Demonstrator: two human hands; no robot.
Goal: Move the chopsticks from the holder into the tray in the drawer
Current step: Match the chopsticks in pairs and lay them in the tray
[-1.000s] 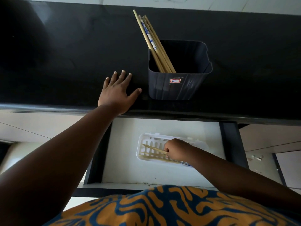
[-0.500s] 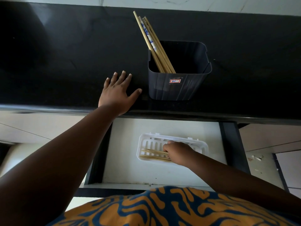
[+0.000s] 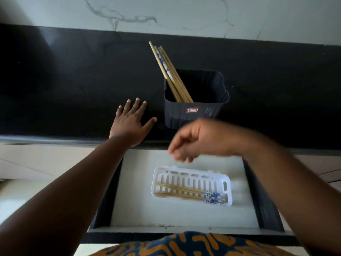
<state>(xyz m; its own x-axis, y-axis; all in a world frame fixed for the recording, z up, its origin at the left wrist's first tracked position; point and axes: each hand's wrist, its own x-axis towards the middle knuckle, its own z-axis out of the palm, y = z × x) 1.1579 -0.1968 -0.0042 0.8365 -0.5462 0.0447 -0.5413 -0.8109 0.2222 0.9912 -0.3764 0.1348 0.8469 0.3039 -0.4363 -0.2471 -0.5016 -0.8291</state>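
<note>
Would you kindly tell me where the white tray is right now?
In the head view, the white tray sits lower centre inside the open drawer, below the blurred right hand, holding chopsticks.

Dark holder (image 3: 195, 115), white tray (image 3: 190, 174), tan chopsticks (image 3: 177, 193) with blue-and-white patterned ends.

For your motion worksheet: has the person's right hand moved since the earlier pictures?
Yes. The right hand has lifted out of the white slotted plastic tray and now hangs blurred, empty, nearer the dark square holder.

The holder (image 3: 195, 115) bears a small red label (image 3: 192, 110), unreadable.
</note>
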